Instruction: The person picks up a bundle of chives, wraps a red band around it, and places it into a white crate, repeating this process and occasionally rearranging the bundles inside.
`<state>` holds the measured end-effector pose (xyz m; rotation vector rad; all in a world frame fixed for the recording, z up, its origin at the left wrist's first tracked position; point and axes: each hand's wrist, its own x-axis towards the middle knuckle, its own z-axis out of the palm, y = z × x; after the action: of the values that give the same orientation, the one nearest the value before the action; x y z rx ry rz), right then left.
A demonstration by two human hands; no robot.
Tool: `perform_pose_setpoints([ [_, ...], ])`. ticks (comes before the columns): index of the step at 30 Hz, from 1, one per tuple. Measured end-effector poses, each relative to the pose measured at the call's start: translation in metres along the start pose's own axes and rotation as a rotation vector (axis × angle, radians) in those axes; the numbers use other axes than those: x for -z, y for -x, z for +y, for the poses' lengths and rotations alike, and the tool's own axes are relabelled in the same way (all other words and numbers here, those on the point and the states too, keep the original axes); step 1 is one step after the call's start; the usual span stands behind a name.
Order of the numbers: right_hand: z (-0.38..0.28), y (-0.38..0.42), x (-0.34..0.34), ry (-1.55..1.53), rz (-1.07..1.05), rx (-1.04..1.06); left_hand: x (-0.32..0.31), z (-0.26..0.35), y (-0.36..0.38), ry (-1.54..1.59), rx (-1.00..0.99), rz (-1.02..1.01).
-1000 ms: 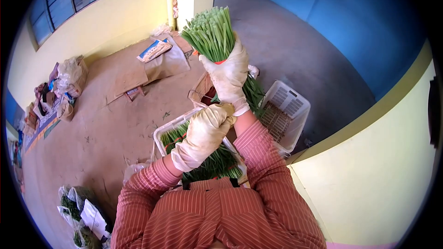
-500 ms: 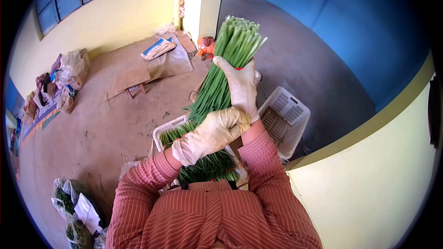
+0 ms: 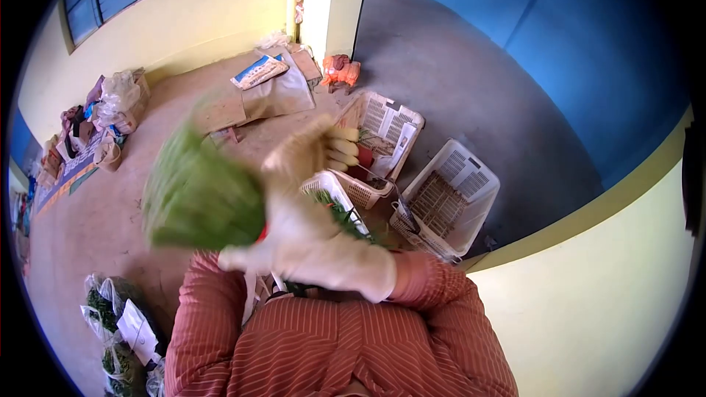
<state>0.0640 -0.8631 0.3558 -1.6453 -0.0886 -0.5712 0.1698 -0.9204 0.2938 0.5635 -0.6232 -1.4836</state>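
Note:
A motion-blurred bunch of garlic chives point(image 3: 202, 195) is at the left in front of my body, tied with a red band. My right hand point(image 3: 298, 239), in a pale glove, reaches across my chest and grips the bunch near that band. Beyond it is my left hand point(image 3: 309, 151), gloved too, its fingers pointing right and somewhat apart, with nothing visible in them. The bunch and my right arm hide the left forearm. Below my hands, a white crate point(image 3: 343, 195) with more greens is partly covered.
Two slatted plastic crates stand to the right: a far crate point(image 3: 404, 121) with a red item inside, and a near crate point(image 3: 482, 191). Bagged greens point(image 3: 110, 312) lie at lower left. Cardboard point(image 3: 220, 112), an orange bag point(image 3: 340, 71) and piled bags point(image 3: 121, 103) lie farther back.
My right hand has swung the bunch from upper centre down to the left, tipping it over. My left hand has come off the right wrist and moved up, its fingers loosened. More crates show.

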Motion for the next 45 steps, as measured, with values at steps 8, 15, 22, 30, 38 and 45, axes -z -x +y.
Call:
perform_pose_setpoints([
  [8,-0.015,-0.028,0.105,-0.468,0.611,0.071,-0.016,-0.048,0.050,-0.292,-0.189,0.257],
  [15,0.014,-0.033,0.157,-0.682,0.854,0.167,-0.075,-0.028,0.054,-1.318,-0.763,-0.057],
  [22,0.004,-0.027,0.151,-0.707,0.755,0.193,-0.061,-0.032,0.029,-1.460,-0.920,-0.299],
  [30,-0.005,-0.014,0.136,-0.737,0.532,0.265,-0.066,-0.042,0.036,-1.107,-0.970,-0.473],
  [38,-0.006,0.001,0.112,0.204,0.844,0.239,-0.068,-0.050,0.048,-1.214,-0.723,-0.445],
  [45,0.019,-0.015,0.144,1.077,0.984,0.138,-0.075,-0.049,0.050,-1.194,-0.524,0.049],
])
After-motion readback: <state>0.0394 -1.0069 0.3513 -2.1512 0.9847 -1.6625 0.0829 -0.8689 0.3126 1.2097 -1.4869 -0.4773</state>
